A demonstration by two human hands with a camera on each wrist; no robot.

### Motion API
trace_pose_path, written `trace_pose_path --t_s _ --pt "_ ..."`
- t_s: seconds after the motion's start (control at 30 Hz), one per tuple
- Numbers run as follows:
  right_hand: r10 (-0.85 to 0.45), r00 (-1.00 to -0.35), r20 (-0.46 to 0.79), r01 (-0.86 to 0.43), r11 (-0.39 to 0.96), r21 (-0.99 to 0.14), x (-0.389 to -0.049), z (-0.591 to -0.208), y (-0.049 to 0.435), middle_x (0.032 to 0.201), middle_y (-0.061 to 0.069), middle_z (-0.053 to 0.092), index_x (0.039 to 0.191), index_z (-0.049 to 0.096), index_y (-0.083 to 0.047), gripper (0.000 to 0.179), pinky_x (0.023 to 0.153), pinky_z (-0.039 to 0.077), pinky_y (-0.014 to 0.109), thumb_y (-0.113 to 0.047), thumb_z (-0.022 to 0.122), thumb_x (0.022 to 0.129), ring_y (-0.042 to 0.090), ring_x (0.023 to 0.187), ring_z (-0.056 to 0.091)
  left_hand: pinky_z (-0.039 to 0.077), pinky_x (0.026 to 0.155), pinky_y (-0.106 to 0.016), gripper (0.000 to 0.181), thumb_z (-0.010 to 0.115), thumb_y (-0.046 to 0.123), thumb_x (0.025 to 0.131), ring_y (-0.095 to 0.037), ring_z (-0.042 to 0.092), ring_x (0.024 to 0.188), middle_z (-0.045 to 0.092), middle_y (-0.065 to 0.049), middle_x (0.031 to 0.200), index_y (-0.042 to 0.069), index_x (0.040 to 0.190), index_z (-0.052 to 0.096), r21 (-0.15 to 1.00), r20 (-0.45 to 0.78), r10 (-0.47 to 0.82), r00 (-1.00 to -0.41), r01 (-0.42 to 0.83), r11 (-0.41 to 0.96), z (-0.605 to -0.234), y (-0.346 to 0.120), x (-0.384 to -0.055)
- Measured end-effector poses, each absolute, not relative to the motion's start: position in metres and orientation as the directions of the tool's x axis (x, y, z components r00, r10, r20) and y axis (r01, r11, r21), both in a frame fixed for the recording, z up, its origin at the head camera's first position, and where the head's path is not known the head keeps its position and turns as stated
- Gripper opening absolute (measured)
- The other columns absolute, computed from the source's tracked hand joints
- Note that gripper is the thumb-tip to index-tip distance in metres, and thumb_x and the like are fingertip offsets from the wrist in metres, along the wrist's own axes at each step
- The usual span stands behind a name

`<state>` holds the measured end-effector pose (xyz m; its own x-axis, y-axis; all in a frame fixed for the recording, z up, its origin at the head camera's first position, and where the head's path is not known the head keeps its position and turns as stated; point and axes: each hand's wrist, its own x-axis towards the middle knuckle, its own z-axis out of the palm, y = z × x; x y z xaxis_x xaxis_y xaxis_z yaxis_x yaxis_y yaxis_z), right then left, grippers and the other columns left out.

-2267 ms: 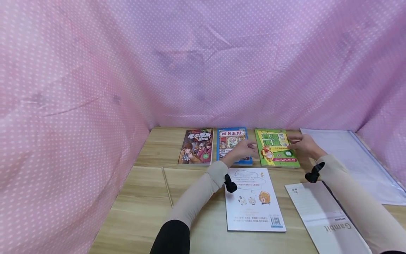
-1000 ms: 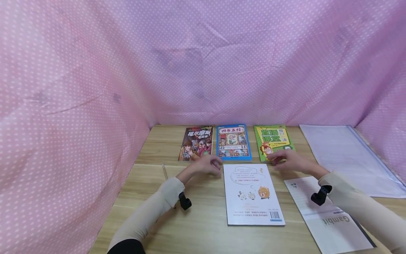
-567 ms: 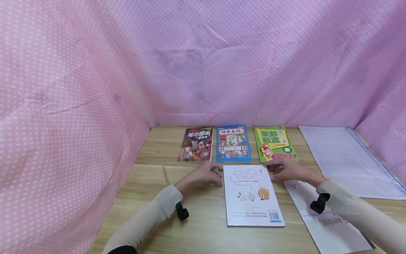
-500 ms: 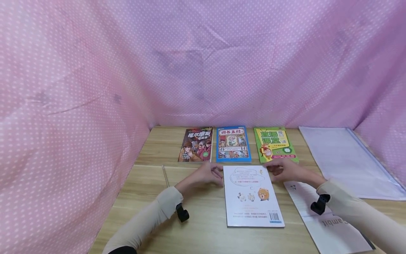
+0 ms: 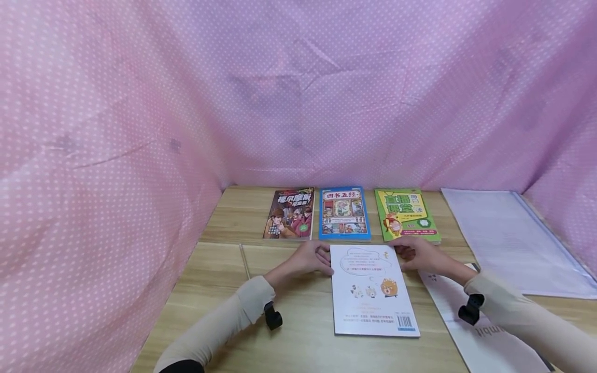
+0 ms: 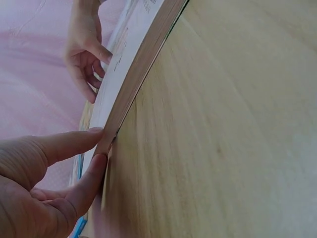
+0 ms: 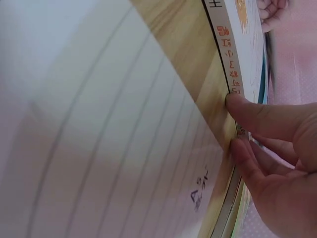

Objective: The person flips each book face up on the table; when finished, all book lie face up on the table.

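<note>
A white book (image 5: 368, 305) lies back cover up on the wooden table, with cartoon animals and a barcode. At its far left corner my left hand (image 5: 311, 259) pinches the edge; in the left wrist view the thumb (image 6: 74, 144) is at the cover's rim and a finger (image 6: 89, 186) at the page edge. My right hand (image 5: 422, 256) grips the far right corner, its fingertips (image 7: 240, 148) against the printed spine in the right wrist view. Behind the hands lie a dark comic-style book (image 5: 289, 215), a blue-bordered book (image 5: 345, 212) and a green book (image 5: 406, 215) in a row.
Under my right forearm lies a white notebook (image 5: 471, 321), partly hidden. A translucent plastic sheet or folder (image 5: 508, 243) covers the table's far right. A thin stick (image 5: 244, 261) lies left of my left hand. Pink dotted cloth (image 5: 298, 103) hangs behind and at the sides.
My right hand came away from the green book and my left from beside the blue-bordered one; both moved to the white book's far corners. In the last half second they have barely moved.
</note>
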<state>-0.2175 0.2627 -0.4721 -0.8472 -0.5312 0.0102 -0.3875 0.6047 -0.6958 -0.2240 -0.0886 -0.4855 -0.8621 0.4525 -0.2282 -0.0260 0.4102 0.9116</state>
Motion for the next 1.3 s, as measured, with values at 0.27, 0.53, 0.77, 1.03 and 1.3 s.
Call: trace_pose_path --t_s 0.27,0.53,0.77,1.03,1.3 --pt "-0.507 -0.861 -0.053 -0.320 0.619 -0.717 -0.213 -0.466 0.261 0.119 0.019 0.067 0.133 0.060 0.007 0.060 0.090 0.061 0.040 -0.004 0.084 0.079 0.030 0.108 0.064 0.063 0.078 -0.032 0.063 0.087 -0.004 0.074 -0.020 0.073 0.085 0.071 -0.008 0.095 -0.003 0.131 0.059 0.908 -0.268 0.445 -0.855 -0.070 0.413 -0.483 -0.086 -0.220" --pt "-0.501 -0.859 -0.099 -0.255 0.589 -0.767 -0.214 -0.468 0.263 0.128 0.023 0.063 0.139 0.056 0.006 0.065 0.100 0.056 0.047 -0.005 0.083 0.082 0.037 0.118 0.062 0.063 0.076 -0.031 0.062 0.086 -0.007 0.074 -0.019 0.072 0.082 0.071 -0.009 0.093 -0.004 0.131 0.061 0.922 -0.229 0.437 -0.870 -0.050 0.383 -0.485 -0.084 -0.216" --pt "-0.499 -0.864 -0.066 -0.263 0.559 -0.786 -0.215 -0.473 0.262 0.127 0.022 0.064 0.140 0.055 0.006 0.069 0.100 0.056 0.044 -0.002 0.084 0.078 0.036 0.118 0.062 0.063 0.077 -0.030 0.064 0.085 -0.007 0.075 -0.019 0.072 0.081 0.071 -0.011 0.094 -0.004 0.133 0.059 0.922 -0.231 0.417 -0.879 -0.061 0.382 -0.484 -0.083 -0.213" --pt "-0.490 -0.871 -0.046 -0.253 0.526 -0.812 -0.214 -0.476 0.262 0.124 0.020 0.065 0.139 0.057 0.003 0.071 0.097 0.058 0.030 0.003 0.084 0.073 0.031 0.115 0.064 0.063 0.077 -0.030 0.064 0.085 -0.008 0.075 -0.019 0.072 0.082 0.070 -0.011 0.095 -0.004 0.133 0.060 0.923 -0.235 0.417 -0.878 -0.068 0.378 -0.486 -0.084 -0.214" --pt "-0.502 -0.864 -0.034 -0.244 0.477 -0.844 -0.212 -0.475 0.265 0.126 0.026 0.063 0.138 0.055 0.007 0.068 0.096 0.058 0.028 0.004 0.082 0.076 0.031 0.116 0.066 0.063 0.077 -0.030 0.064 0.084 -0.008 0.076 -0.018 0.071 0.082 0.070 -0.009 0.095 -0.004 0.134 0.059 0.927 -0.237 0.425 -0.874 -0.073 0.368 -0.488 -0.084 -0.216"
